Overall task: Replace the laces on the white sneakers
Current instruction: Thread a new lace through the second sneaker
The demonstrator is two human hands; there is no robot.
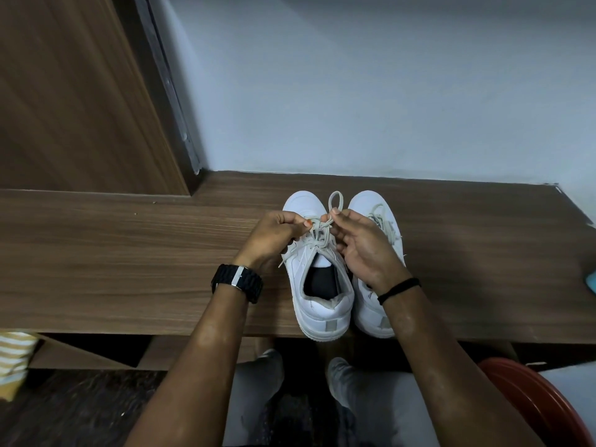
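Nearest the camera, the person's grey-trousered knees (pixel 342 391) sit below the table edge, with a red round seat (pixel 532 401) at the right and a striped yellow cloth (pixel 13 359) at the left; above them both forearms reach onto the wooden table (pixel 129 253), the left wrist wearing a black watch (pixel 237 283), the right a thin black band (pixel 399 290); two white sneakers stand side by side at the table's near edge, heels toward the person; the left sneaker (pixel 317 285) shows its dark opening, and the right sneaker (pixel 374 304) is partly covered by the right wrist; the left hand (pixel 274 237) curls its fingers and pinches the grey lace (pixel 319 230) over the left sneaker's tongue; the right hand (pixel 362 243) pinches a lace loop (pixel 335 200) that stands up between the toes; beyond lie a pale wall (pixel 354 91) and a wooden panel (pixel 74 91).
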